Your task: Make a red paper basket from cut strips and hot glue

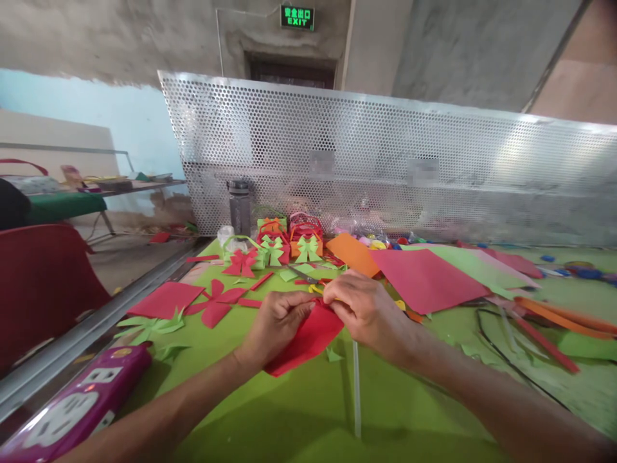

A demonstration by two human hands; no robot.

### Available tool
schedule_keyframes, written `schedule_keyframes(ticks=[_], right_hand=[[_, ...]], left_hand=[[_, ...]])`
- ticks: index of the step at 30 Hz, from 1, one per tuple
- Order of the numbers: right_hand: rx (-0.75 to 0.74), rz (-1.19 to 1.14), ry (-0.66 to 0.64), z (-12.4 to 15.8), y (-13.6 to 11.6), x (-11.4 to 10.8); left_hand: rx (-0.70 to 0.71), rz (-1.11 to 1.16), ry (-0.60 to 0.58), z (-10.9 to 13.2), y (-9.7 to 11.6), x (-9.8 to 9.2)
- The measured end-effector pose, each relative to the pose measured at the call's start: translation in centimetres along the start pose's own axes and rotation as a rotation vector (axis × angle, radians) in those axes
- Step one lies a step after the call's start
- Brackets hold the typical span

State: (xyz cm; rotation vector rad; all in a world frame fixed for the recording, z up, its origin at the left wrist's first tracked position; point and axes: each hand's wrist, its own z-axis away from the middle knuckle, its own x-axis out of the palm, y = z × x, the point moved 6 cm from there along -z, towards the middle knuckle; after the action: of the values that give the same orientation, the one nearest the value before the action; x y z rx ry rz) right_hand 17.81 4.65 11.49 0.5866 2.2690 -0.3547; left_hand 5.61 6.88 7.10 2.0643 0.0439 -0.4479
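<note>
Both hands meet over the green table [231,405], pinching a piece of red felt-like sheet [308,344] along its far edge. My left hand [277,325] has thumb and forefinger closed on it; my right hand [366,308] grips it just to the right, knuckles up. The piece slants down towards me between them. What the fingertips do at the edge is partly hidden. Scissors with yellow handles [315,289] lie just beyond the fingers. To the left are a red petal-shaped cutout [216,302] and a red square sheet [166,299].
Small felt baskets with bows [289,247] stand at the back beside a grey bottle [239,209]. A purple power strip [81,405] lies front left. A white glue stick [357,389] lies in front. Red sheets [429,280], an orange strip [569,316] and a black cable [501,347] are right.
</note>
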Motion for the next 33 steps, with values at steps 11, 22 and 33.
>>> schedule_keyframes(ticks=[11,22,33], right_hand=[[0.076,-0.101,-0.214,0.1,0.5,0.3],[0.136,-0.054,-0.276,0.1,0.7,0.8],[0.038,-0.018,-0.281,0.3,0.8,1.4]], left_hand=[[0.08,-0.103,-0.035,0.0,0.3,0.0],[0.21,-0.271,-0.098,0.2,1.1,0.3],[0.185,-0.315,-0.15,0.2,0.6,0.5]])
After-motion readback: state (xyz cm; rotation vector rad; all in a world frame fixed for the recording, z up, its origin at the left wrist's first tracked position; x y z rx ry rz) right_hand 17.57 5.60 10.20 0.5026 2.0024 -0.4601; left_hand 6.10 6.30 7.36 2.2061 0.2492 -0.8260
